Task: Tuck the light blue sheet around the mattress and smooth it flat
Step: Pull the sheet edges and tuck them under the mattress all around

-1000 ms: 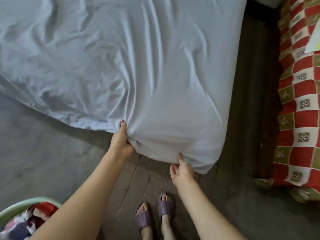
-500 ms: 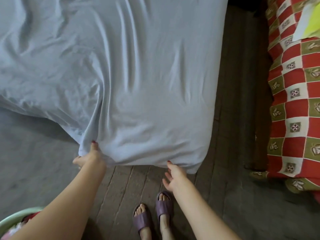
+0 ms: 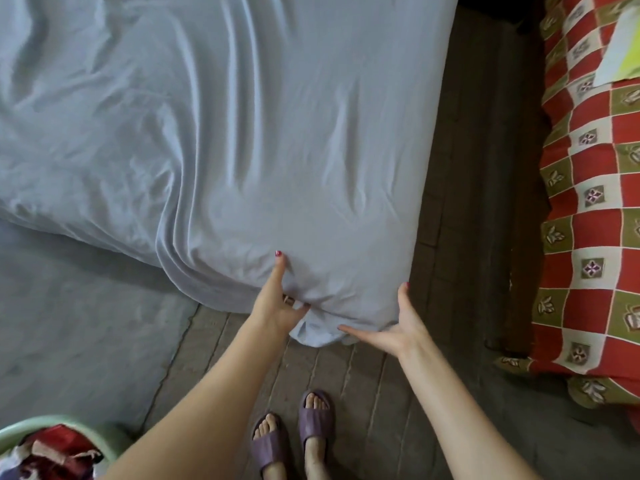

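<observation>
The light blue sheet [image 3: 242,126] covers the mattress, which stays hidden beneath it, and lies in long wrinkles running toward the near corner. My left hand [image 3: 277,303] grips the sheet at the near edge, thumb on top and fingers curled under the fold. My right hand [image 3: 391,327] is at the near right corner with its fingers spread, the index finger reaching under the hanging fabric and the thumb against the corner's side. A small bunch of sheet [image 3: 318,332] hangs down between both hands.
A red, green and white checkered blanket [image 3: 595,209] covers furniture on the right, across a narrow strip of dark floor [image 3: 467,202]. A green basket of clothes [image 3: 41,448] sits bottom left. My feet in purple slippers [image 3: 294,431] stand on wooden planks below the corner.
My left hand has moved right along the near edge toward the corner. My right hand has shifted to the corner and spread open. The view has moved closer to the corner.
</observation>
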